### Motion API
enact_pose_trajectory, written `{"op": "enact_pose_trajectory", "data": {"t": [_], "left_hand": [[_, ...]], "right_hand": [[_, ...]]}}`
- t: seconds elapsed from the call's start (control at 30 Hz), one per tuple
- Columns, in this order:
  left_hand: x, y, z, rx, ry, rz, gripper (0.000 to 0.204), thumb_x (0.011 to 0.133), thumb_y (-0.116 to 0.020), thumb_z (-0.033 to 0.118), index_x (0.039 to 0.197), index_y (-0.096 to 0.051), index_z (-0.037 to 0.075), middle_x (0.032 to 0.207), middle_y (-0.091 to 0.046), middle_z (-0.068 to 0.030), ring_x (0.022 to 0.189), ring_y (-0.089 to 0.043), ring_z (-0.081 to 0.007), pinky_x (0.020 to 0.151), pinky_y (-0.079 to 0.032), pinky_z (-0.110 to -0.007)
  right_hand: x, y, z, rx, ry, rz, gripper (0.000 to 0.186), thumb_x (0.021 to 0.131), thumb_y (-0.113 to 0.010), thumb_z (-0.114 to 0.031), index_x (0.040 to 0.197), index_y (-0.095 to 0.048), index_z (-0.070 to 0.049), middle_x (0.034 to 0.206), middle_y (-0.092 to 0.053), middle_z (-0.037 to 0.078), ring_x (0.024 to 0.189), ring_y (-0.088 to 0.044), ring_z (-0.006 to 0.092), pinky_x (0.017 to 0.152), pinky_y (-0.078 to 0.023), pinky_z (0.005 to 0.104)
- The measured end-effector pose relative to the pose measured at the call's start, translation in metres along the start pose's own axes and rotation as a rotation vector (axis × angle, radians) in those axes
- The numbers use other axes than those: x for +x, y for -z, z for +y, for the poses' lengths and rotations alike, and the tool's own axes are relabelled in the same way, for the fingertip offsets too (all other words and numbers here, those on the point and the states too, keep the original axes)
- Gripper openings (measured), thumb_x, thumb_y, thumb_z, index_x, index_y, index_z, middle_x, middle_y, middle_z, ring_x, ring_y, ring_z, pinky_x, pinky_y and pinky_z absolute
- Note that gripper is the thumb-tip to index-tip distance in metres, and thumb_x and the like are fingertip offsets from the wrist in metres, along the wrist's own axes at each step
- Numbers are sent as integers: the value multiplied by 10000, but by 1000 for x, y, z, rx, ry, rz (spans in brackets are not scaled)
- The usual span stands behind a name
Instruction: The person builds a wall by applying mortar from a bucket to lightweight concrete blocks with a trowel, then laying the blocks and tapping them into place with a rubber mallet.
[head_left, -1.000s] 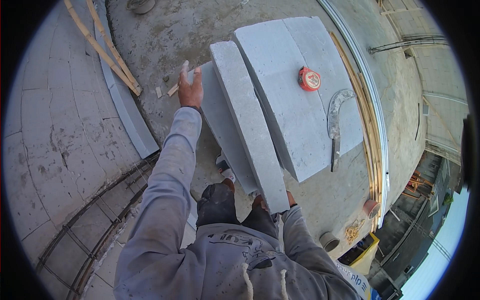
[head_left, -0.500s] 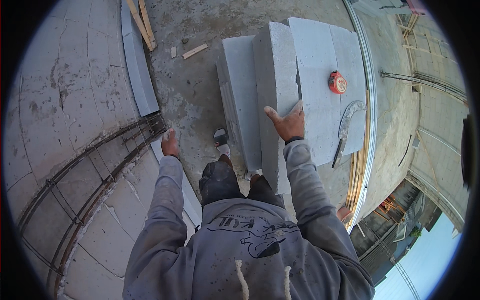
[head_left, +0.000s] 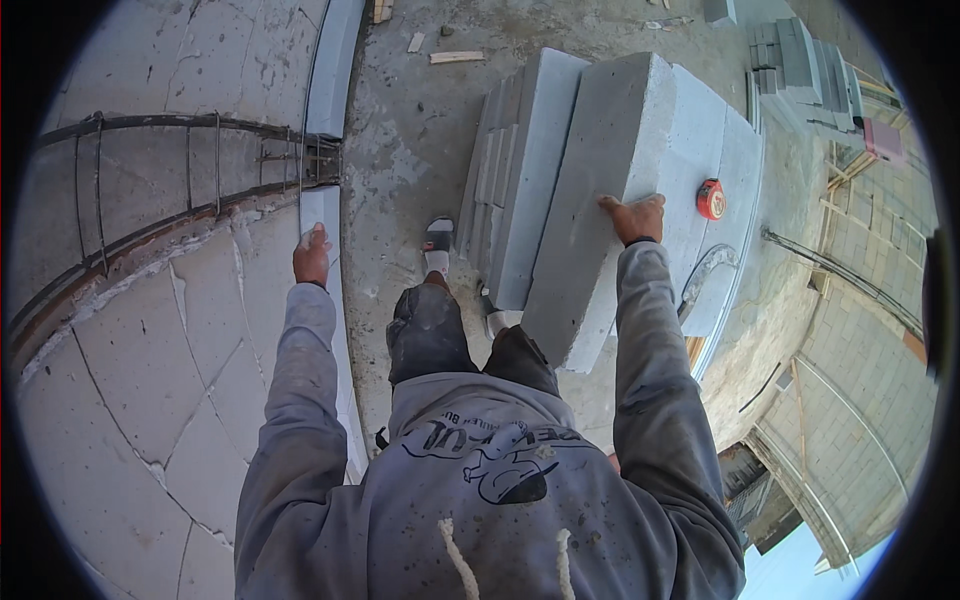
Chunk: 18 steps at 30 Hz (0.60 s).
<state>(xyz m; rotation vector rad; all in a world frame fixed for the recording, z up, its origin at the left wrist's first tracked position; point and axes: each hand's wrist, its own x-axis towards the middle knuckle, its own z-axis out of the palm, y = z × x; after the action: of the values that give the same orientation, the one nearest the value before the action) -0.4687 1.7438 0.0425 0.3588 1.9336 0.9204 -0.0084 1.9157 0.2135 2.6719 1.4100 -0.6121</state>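
Observation:
My right hand (head_left: pixel 635 218) rests on the upper edge of a large pale grey building block (head_left: pixel 600 210) in the stack on the right. Its thumb points left, apart from the bent fingers. On the left, my left hand (head_left: pixel 312 256) touches the narrow pale strip (head_left: pixel 320 205) along the wall's edge, holding nothing; its fingers point forward and are slightly bent. A red tape measure (head_left: pixel 711 199) lies on top of the stack. Beyond my right forearm, a curved grey tool (head_left: pixel 710 272) lies there too, partly hidden by my sleeve.
Thinner slabs (head_left: pixel 495 190) lean beside the large block. A rebar cage (head_left: pixel 190 165) runs in a gap of the block wall (head_left: pixel 150 400) at left. Wood scraps (head_left: pixel 457 57) lie on the concrete floor (head_left: pixel 395 150). More blocks (head_left: pixel 795 60) stand at the far right.
My view has turned and shifted. My left hand has come from beside the rebar gap onto the wall strip. My right hand stays on the block's edge, its fingers now more bent.

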Motion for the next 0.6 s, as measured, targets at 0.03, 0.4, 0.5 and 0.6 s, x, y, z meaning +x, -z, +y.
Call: {"op": "enact_pose_trajectory", "data": {"t": [0.03, 0.4, 0.5, 0.6], "left_hand": [[-5, 8, -9, -20, -12, 17, 526, 869, -541, 419, 1063, -563, -69, 952, -603, -103, 814, -586, -193, 744, -462, -301], [-151, -39, -87, -32, -153, 79, 459, 875, -500, 434, 916, -604, -11, 776, -609, -119, 726, -582, -206, 694, -454, -322], [-235, -66, -92, 191, -155, 23, 419, 866, -521, 398, 998, -610, 10, 893, -631, -123, 830, -609, -206, 750, -460, -319], [-319, -59, -123, 139, -198, 160, 395, 856, -507, 391, 997, -623, 41, 913, -638, -177, 864, -614, -287, 775, -449, -359]], "right_hand": [[-4, 2, 5, 5, 27, 9, 903, 612, -784, -387, 1175, -334, 156, 1187, -454, 331, 1101, -491, 406, 961, -402, 373], [-144, 89, 56, 233, 503, -55, 703, 565, -804, -319, 984, -425, 99, 914, -569, 269, 808, -611, 345, 767, -492, 344], [-177, 95, 80, 166, 660, -36, 742, 538, -797, -354, 1015, -433, 83, 962, -552, 246, 881, -580, 355, 829, -452, 370], [-222, 94, 91, 60, 982, -65, 774, 527, -801, -341, 1052, -430, 88, 1001, -538, 245, 918, -565, 363, 825, -452, 369]]}}
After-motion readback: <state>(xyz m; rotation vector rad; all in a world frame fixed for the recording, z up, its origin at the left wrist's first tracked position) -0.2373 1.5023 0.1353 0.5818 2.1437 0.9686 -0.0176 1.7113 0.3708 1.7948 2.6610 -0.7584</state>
